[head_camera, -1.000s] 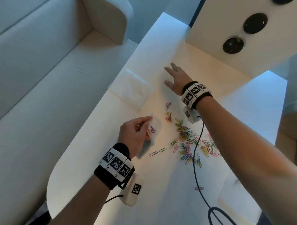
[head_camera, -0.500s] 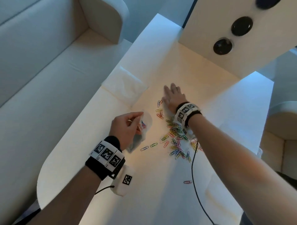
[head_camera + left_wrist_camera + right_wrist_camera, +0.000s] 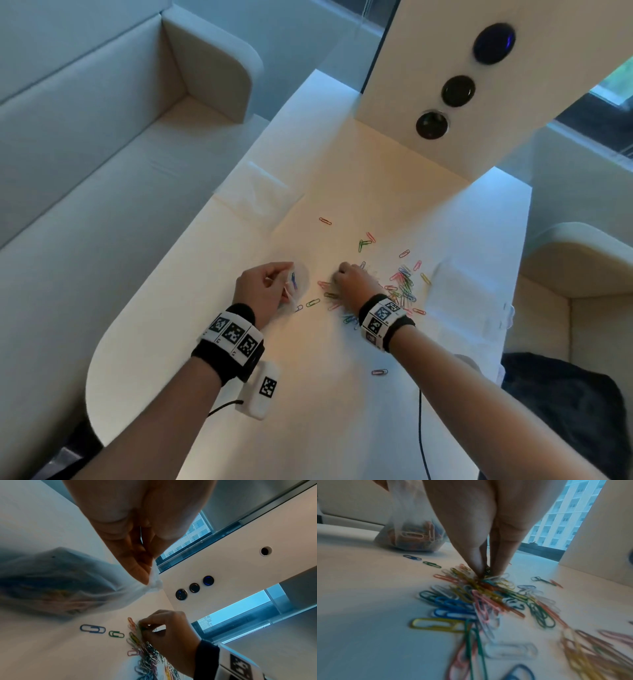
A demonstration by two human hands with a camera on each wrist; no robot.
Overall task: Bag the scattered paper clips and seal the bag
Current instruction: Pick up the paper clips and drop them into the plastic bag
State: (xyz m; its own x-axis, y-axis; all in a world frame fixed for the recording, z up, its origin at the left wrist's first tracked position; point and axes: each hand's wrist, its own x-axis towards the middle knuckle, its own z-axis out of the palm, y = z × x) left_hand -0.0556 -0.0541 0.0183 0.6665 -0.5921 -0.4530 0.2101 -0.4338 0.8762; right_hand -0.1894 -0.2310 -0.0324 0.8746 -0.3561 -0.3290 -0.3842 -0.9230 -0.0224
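Note:
A heap of coloured paper clips [image 3: 400,287] [image 3: 488,595] lies scattered on the white table [image 3: 308,394]. My left hand [image 3: 270,289] pinches the rim of a small clear plastic bag [image 3: 298,281] [image 3: 56,582] [image 3: 412,534], which rests on the table with several clips inside. My right hand [image 3: 346,279] [image 3: 485,570] is down on the left edge of the heap, fingertips pinched together on a bunch of clips [image 3: 142,627]. A blue clip [image 3: 92,628] and a green clip [image 3: 116,634] lie between bag and heap.
A white tissue sheet [image 3: 253,195] lies at the table's left edge, further away. A slanted white panel with dark round buttons [image 3: 457,90] rises at the back. Stray clips [image 3: 324,221] [image 3: 379,371] lie apart. A sofa [image 3: 102,154] stands left; a black cable [image 3: 421,438] trails from my right wrist.
My right hand pulled back from the far side of the table to the heap and its fingers closed on clips. The left hand kept holding the bag. The head view shifted.

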